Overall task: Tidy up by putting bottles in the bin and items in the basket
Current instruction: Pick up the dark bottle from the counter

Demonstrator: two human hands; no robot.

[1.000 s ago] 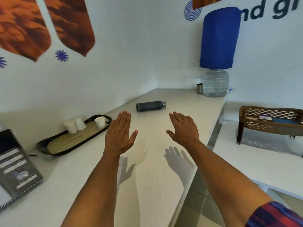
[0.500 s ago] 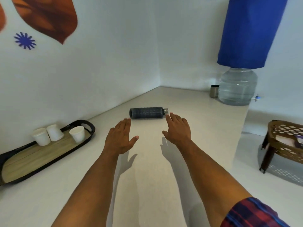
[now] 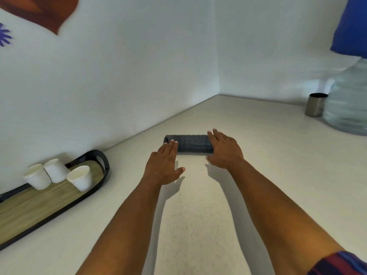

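Both hands have advanced to the dark bottle, which lies on its side on the counter. Right hand covers its cap end, fingers straight. Left hand is flat, fingertips at its base.

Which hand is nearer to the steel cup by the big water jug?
Right. The right hand lies at the dark bottle's end toward the steel cup; the left hand is at its far end.

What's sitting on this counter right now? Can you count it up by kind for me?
Paper cups: 3
Dark bottle: 1
Tray: 1
Metal cup: 1
Water jug: 1
Total: 7
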